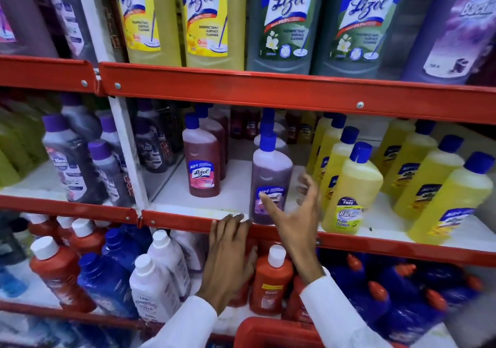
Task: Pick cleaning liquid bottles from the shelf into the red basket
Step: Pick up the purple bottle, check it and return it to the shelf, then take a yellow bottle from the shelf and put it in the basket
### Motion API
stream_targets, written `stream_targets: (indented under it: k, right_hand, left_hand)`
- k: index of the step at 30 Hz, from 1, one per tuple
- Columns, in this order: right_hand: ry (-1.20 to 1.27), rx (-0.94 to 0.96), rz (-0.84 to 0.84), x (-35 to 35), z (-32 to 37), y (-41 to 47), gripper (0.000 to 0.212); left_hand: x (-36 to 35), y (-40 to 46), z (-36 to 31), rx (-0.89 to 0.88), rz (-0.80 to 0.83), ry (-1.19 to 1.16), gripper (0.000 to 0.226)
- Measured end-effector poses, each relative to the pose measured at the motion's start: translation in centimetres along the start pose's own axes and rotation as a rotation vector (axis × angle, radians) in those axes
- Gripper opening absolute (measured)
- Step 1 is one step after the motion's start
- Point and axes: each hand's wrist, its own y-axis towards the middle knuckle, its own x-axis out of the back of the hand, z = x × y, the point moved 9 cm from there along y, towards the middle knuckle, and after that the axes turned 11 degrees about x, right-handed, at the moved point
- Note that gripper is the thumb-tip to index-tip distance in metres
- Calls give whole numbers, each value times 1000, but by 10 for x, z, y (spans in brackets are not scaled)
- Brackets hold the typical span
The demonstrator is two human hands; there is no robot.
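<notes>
A purple cleaning liquid bottle (271, 175) with a blue cap stands at the front of the middle shelf. My right hand (295, 213) is open just in front of it, thumb across its label and fingers spread to its right, not closed around it. My left hand (228, 251) lies flat with its fingertips on the red shelf edge (188, 221) and holds nothing. A corner of the red basket (268, 331) shows at the bottom, between my white sleeves.
A pink-red Lizol bottle (201, 162) stands left of the purple one; several yellow bottles (351, 189) crowd its right. Large yellow and green Lizol bottles fill the top shelf (268, 92). Red, white and blue bottles (271, 280) pack the lower shelf. A white upright (126, 146) divides the shelves.
</notes>
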Motion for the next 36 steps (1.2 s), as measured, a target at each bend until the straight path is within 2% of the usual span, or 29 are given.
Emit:
stream_targets:
  k: [3,4,7,8,12,18,22,25,28,29,32,34,36]
  right_hand:
    - [-68,96,-229,62,-10,-20,51]
    - [-89,90,-311,82,-18,-24,45]
    - [-157,11,-456,122,-42,-18,54]
    - [-183,-11,-440,127,-49,-10,64]
    - [-214,-62,-203,110,-66,24,102]
    - [-89,-62,-60,106,-76,51,94]
    - [-3,-42,-136,128,-56,52,97]
    - [242,-66,-214,153,-38,55,82]
    - [617,-80,-127,163,-28,66,61]
    - [798,-103,-51,159,-26,68,61]
    - [1381,-218,262,138,-1,63,88]
    - [1616,-234,429,133,21,55,91]
    - [1728,-242,509,133,31,49,93]
  left_hand:
    - [-4,-6,-38,-100,-24,-48,47]
    - [-9,-5,-51,-128,-15,-57,45]
    - [-28,-1,-84,-176,48,-28,46]
    - [-35,1,-93,-184,69,-4,47]
    - [-58,3,-107,-153,133,103,51]
    - [-61,0,-106,-113,152,74,52]
    - [-59,-2,-109,-100,151,78,53]
    - [-60,-1,-109,-84,146,62,52]
    - [-61,-1,-107,-91,143,42,51]
    - [-62,-2,-107,-96,139,34,51]
    - [-62,-2,-106,-117,110,18,54]
    - [-64,-2,-105,-111,118,10,55]
    - [-67,0,-104,-93,141,14,58]
